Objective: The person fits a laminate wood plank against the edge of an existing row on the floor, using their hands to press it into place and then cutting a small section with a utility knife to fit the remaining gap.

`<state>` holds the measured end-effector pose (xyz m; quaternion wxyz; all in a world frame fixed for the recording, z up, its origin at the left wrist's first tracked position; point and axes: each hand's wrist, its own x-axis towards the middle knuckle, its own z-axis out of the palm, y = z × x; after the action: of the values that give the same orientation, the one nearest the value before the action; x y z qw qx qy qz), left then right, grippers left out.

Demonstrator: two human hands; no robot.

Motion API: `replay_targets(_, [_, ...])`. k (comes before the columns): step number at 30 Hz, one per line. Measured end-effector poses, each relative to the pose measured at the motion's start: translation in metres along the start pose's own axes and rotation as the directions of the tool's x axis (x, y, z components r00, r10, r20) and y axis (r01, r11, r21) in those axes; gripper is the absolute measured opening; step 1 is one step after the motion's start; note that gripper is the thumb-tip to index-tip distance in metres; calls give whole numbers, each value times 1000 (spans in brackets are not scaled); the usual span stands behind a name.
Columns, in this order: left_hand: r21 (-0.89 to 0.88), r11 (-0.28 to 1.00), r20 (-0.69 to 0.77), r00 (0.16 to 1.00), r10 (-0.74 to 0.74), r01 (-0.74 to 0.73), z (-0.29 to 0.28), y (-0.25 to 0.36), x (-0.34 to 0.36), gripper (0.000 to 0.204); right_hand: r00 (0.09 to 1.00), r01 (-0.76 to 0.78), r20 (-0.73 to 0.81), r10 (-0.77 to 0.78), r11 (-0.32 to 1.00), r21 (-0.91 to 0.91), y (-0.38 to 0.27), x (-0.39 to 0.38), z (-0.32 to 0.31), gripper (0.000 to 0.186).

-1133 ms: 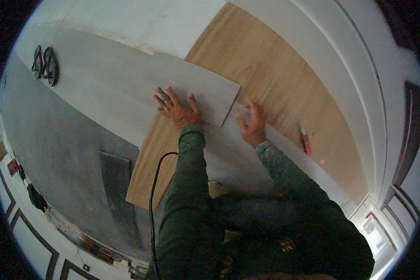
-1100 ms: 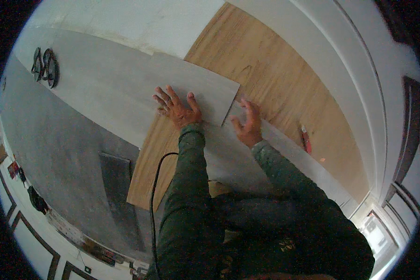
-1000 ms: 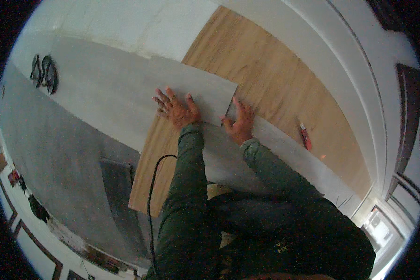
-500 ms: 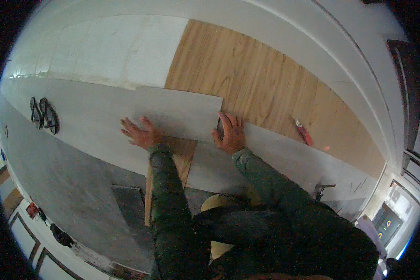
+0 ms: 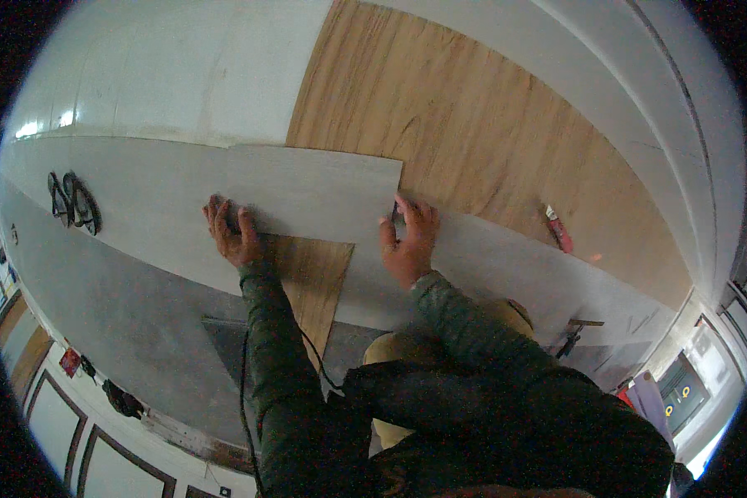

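My left hand rests with fingers apart on a pale grey plank, near its lower edge at the left. My right hand is open, fingertips at the plank's right end beside a narrow dark gap. A wood-grain board lies beyond and right of the grey plank. A shorter wood-grain piece lies between my forearms. Another pale grey strip runs under my right hand to the right. A red-handled utility knife lies on the large wood-grain board.
Black flip-flops lie at the left. A black cable runs beside my left forearm. A dark metal tool lies right of my knee. The white wall edge curves at the far right, with a dark grey floor at lower left.
My left hand has shifted leftward along the plank. My right hand has come left to the plank's end. The view has turned, so the knife and flip-flops appear displaced.
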<state>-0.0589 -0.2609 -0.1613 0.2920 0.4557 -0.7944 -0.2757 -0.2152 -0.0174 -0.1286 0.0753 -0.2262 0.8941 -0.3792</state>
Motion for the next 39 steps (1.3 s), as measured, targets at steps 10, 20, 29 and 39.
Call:
replay_targets(10, [6, 999, -111, 993, -34, 34, -4, -13, -6, 32, 992, -36, 123, 39, 999, -29, 2, -18, -4, 36])
replay_targets(20, [-190, 966, -122, 973, -198, 173, 1, -17, 7, 26, 991, 4, 134, -8, 1000, 30, 9, 0, -11, 33])
replay_targets(29, [-54, 995, -121, 989, -88, 82, -1, -20, 5, 25, 996, 17, 84, -10, 996, -82, 3, 0, -6, 39])
replay_targets(39, [-70, 992, -126, 985, -116, 108, -1, -9, 4, 35, 1000, 9, 10, -8, 999, -46, 5, 6, -3, 34])
